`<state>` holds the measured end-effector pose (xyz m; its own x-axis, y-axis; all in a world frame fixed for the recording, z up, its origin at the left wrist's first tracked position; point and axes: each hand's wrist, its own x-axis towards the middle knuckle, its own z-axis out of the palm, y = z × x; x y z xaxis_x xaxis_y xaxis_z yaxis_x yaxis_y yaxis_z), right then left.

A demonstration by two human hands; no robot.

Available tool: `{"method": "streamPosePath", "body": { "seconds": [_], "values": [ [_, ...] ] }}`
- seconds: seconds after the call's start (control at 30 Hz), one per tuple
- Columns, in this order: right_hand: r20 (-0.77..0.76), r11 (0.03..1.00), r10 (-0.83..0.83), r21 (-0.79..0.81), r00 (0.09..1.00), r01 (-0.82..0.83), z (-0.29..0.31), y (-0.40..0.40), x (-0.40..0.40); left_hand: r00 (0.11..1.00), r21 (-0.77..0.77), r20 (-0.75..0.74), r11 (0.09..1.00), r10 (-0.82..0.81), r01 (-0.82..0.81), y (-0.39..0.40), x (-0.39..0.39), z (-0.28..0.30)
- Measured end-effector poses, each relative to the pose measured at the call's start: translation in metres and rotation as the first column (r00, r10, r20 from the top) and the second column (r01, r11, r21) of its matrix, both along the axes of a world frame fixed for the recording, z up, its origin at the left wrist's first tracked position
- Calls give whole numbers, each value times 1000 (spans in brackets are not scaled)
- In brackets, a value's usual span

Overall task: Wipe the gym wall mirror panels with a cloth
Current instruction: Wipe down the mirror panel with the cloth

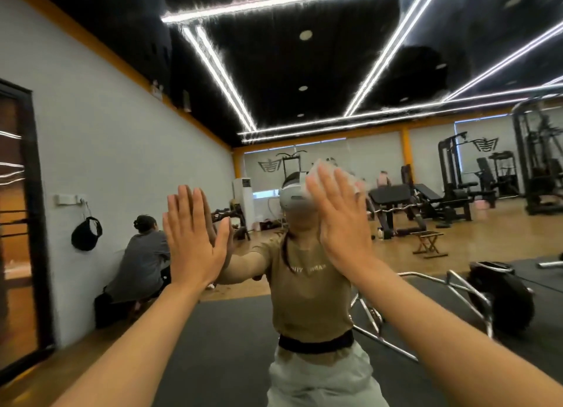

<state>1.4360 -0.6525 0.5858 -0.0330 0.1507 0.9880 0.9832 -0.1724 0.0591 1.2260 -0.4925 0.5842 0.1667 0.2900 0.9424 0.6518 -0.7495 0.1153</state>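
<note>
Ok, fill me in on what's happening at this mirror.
A person is wiping the gym wall mirror. The right hand presses a pale cloth flat against the glass with straight fingers. The left hand rests open on the mirror beside it, holding nothing. The person's reflection and gym machines show in the glass.

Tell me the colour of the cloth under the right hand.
White; the cloth shows, blurred, past the right hand's fingertips in the head view.

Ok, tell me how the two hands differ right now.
The right hand presses a white cloth on the mirror; the left hand is bare. The right hand sits higher than the left hand and tilts leftward. Both lie flat, fingers straight, against the glass.
</note>
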Motion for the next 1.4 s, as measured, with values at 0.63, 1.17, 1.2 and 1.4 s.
{"method": "streamPosePath", "body": {
  "seconds": [0.63, 1.17, 1.2, 1.4],
  "values": [
    [-317, 975, -45, 191, 947, 110, 32, -57, 50, 1000, -3, 1, 1000, -18, 18, 1, 1, 1],
    [138, 974, -154, -143, 978, 173, -44, -89, 99, 999, 7, 7, 999, -46, 46, 1, -1, 1],
    [-24, 989, -133, -73, 991, 131, -36, -93, 101, 999, 9, 5, 999, -46, 46, 2, 0, 1],
    [-282, 989, -49, 117, 958, 85, -79, -67, 74, 999, 21, 6, 999, -40, 40, 3, -1, 1]
  ]
}}
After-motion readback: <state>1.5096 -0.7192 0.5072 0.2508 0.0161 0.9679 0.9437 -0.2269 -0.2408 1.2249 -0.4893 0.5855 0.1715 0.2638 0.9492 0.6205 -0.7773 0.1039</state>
